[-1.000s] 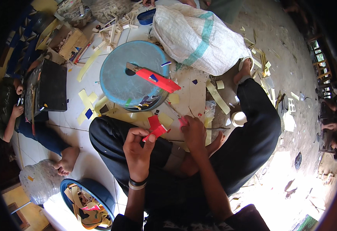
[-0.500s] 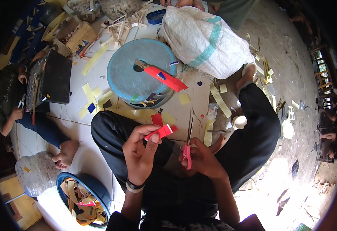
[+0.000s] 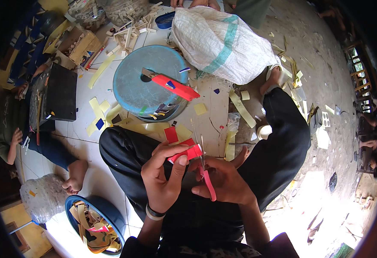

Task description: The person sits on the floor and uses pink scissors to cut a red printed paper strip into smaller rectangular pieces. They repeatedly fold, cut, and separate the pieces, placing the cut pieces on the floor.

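My left hand (image 3: 164, 174) pinches a small red folded paper piece (image 3: 185, 153) above my crossed legs in black trousers. My right hand (image 3: 223, 182) grips red-handled scissors (image 3: 205, 170), their blades pointing up and touching the right end of the red piece. Another red paper square (image 3: 170, 134) lies on the tile just beyond my knee. A round blue lid (image 3: 147, 79) sits ahead on the floor with a red-handled cutter (image 3: 171, 85) lying across it.
A white woven sack (image 3: 220, 41) lies at the upper right. Yellow paper strips (image 3: 98, 112) and scraps litter the tiles. A blue basin (image 3: 94, 221) of paper offcuts sits at lower left beside a clear plastic bag (image 3: 42, 195). Another person (image 3: 33, 137) sits at left with a black board (image 3: 59, 92).
My right hand has brought the scissors up from my lap to the red piece. My left hand has lowered the piece slightly toward me.
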The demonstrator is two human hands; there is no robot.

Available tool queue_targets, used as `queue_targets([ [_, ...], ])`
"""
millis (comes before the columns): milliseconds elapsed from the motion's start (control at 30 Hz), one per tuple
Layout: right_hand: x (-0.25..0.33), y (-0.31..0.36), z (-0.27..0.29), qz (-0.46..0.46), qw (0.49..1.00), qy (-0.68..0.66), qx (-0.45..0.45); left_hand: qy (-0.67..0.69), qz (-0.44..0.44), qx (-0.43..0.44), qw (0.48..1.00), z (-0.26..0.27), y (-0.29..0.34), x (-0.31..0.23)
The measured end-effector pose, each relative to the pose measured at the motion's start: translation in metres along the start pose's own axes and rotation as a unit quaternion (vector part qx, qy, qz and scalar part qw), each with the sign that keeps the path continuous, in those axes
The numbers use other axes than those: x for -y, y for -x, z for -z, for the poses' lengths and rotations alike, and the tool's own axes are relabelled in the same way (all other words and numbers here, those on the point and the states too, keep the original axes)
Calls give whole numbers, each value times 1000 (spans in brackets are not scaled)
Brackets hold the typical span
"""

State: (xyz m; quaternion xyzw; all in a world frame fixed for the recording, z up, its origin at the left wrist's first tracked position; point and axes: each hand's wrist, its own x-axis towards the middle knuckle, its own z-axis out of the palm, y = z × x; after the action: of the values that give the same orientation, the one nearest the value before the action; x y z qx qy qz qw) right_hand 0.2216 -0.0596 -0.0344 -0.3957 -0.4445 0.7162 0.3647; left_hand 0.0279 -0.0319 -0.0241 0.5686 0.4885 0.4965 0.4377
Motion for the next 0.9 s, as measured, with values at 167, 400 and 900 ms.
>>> queue_targets([
  [167, 0, 3, -3, 1, 999, -32, -6, -16, -23, 5, 1000, -3, -2, -3],
  [400, 1, 5, 2, 19, 999, -34, 1, -39, -45, 9, 998, -5, -3, -5],
  [900, 4, 4, 6, 52, 999, -1, 15, -80, -78, 2, 994, -6, -4, -8],
])
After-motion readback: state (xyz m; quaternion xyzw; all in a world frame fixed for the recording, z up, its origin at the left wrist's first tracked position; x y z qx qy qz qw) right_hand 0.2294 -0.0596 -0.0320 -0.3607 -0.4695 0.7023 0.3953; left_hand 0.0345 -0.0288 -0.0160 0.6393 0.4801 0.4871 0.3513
